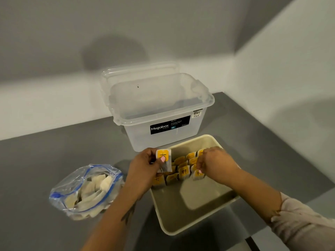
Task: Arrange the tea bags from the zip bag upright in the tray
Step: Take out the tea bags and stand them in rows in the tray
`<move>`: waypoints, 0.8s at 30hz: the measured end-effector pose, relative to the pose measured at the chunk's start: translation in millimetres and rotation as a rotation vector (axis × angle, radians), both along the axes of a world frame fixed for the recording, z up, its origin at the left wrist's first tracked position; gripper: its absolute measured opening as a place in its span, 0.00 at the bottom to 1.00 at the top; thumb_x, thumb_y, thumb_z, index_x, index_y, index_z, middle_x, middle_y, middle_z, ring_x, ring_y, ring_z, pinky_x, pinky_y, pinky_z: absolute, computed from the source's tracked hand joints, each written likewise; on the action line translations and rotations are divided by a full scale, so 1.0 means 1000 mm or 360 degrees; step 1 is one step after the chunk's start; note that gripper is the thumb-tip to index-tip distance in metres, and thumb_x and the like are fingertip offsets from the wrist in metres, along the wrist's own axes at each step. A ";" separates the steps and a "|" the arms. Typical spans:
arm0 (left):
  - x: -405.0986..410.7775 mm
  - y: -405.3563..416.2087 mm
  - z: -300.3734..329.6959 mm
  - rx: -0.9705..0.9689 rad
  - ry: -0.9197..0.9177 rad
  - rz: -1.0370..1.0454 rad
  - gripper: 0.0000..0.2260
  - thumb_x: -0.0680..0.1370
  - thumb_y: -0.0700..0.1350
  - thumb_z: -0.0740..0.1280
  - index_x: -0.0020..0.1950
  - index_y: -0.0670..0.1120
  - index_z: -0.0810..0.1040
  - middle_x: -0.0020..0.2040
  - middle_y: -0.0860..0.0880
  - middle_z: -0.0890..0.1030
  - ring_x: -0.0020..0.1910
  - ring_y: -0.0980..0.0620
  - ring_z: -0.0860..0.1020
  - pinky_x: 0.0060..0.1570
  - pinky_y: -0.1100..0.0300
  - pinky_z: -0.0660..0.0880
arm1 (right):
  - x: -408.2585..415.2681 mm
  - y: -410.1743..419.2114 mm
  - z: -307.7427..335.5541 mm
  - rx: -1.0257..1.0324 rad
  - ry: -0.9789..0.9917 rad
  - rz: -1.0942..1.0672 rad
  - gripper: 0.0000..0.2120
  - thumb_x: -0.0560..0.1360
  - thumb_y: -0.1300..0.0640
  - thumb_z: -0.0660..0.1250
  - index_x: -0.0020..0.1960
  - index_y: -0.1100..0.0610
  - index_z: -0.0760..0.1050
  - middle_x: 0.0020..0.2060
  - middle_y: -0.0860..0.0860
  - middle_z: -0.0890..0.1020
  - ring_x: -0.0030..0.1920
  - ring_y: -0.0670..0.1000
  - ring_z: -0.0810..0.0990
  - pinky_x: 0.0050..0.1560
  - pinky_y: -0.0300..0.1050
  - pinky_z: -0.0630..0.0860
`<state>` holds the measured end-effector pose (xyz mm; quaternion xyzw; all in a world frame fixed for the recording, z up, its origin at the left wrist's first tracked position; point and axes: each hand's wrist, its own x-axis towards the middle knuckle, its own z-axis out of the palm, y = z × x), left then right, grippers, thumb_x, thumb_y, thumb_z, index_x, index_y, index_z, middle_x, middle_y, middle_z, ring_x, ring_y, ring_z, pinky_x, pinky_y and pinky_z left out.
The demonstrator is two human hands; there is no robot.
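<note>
— Yellow-tagged paper tea bag (164, 160), who holds it?
— Left hand (145, 169) pinches it over the cream plastic tray (199, 221). Right hand (213, 162) pinches a standing bag in the rows (183, 169).
— Next?
— I think, stand it up. More wait in the clear zip bag (85, 191).

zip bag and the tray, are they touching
Apart. The head view shows a strip of bare grey table between the zip bag and the tray, though the left hand's forearm crosses part of it.
</note>
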<state>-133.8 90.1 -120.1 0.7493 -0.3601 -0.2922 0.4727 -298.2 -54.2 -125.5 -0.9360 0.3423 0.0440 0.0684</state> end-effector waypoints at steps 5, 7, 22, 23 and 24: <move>-0.001 -0.001 -0.002 0.0015 0.0033 0.0004 0.04 0.77 0.46 0.65 0.51 0.51 0.76 0.47 0.50 0.83 0.46 0.54 0.81 0.49 0.57 0.79 | 0.001 -0.004 -0.009 0.0000 -0.0013 0.0013 0.09 0.75 0.53 0.64 0.49 0.44 0.82 0.46 0.46 0.81 0.49 0.48 0.77 0.61 0.42 0.71; -0.001 -0.001 -0.003 0.0009 0.0021 0.0005 0.03 0.77 0.46 0.65 0.50 0.51 0.76 0.47 0.51 0.83 0.45 0.55 0.81 0.45 0.62 0.79 | 0.000 -0.005 -0.009 0.0008 -0.0027 -0.0004 0.09 0.75 0.53 0.64 0.50 0.44 0.82 0.48 0.46 0.82 0.50 0.48 0.78 0.62 0.41 0.70; -0.009 -0.013 -0.001 -0.0018 -0.0086 -0.0112 0.02 0.75 0.46 0.69 0.46 0.52 0.79 0.43 0.54 0.83 0.41 0.55 0.81 0.39 0.66 0.78 | 0.012 0.003 0.035 0.0507 -0.0719 -0.0130 0.03 0.74 0.50 0.69 0.46 0.47 0.79 0.38 0.40 0.78 0.41 0.40 0.77 0.37 0.28 0.67; -0.010 -0.015 -0.001 -0.0015 -0.0099 -0.0119 0.02 0.74 0.46 0.69 0.46 0.52 0.79 0.42 0.54 0.83 0.40 0.55 0.81 0.40 0.65 0.77 | 0.016 0.007 0.039 0.0595 -0.0771 -0.0123 0.03 0.74 0.50 0.69 0.47 0.46 0.79 0.39 0.40 0.80 0.42 0.38 0.77 0.38 0.28 0.68; -0.012 -0.016 -0.001 -0.0016 -0.0108 -0.0124 0.02 0.74 0.46 0.70 0.45 0.52 0.79 0.40 0.54 0.83 0.39 0.56 0.81 0.40 0.64 0.77 | 0.019 0.010 0.042 0.0637 -0.0780 -0.0102 0.04 0.73 0.50 0.70 0.48 0.45 0.79 0.39 0.40 0.81 0.43 0.37 0.78 0.39 0.28 0.69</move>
